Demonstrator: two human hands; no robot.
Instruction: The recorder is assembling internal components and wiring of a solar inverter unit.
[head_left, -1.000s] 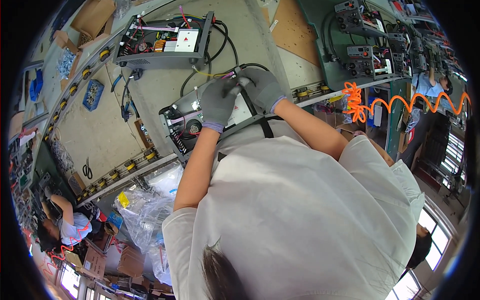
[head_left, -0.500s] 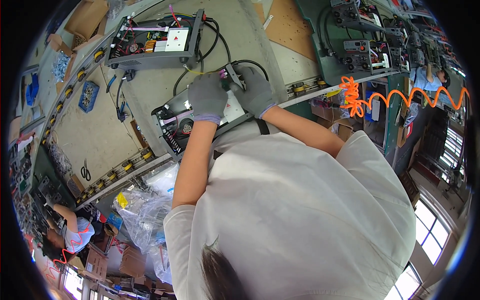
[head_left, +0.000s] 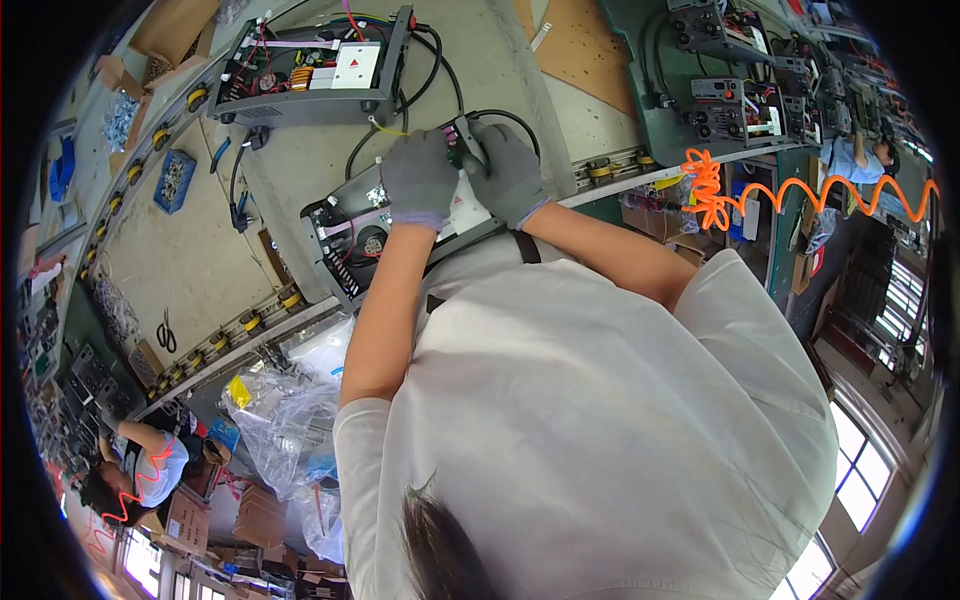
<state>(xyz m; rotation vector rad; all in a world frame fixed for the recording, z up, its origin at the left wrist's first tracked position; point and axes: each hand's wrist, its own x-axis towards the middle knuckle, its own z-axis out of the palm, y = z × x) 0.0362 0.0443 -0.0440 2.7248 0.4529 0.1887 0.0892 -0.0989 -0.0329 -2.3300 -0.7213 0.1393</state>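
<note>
Dark-grey near chassis point(head_left: 348, 248) sits open-topped at the edge of a beige worktop point(head_left: 205, 260)

The boxy shell lies slantwise just in front of the person's smooth, pale shirt point(head_left: 600, 400). Inside it show a round, grilled fan point(head_left: 375, 243), a flat, pale ribbon cable point(head_left: 350, 226) and a smooth white plate point(head_left: 466, 212), partly covered.

Both hands wear soft grey gloves with lilac cuffs. The left hand point(head_left: 420, 178) bends over the chassis's right part, its fingertips hidden, so what it grips cannot be told. The right hand point(head_left: 508, 175), just beside it, curls around a slim, dark, hard-edged piece point(head_left: 470, 145); whether that belongs to the chassis is unclear.

A thin yellow wire point(head_left: 388, 130) arcs beyond the left hand. Farther off stands a second open chassis point(head_left: 300, 108), with a copper-coloured coil point(head_left: 301, 78) and thick, glossy black cables point(head_left: 440, 60) looping at its right.

Left lies a blue plastic bin point(head_left: 174, 182) of small parts; nearer, crinkled clear bags point(head_left: 290, 420). Right hangs a springy orange hose point(head_left: 790, 195).
</note>
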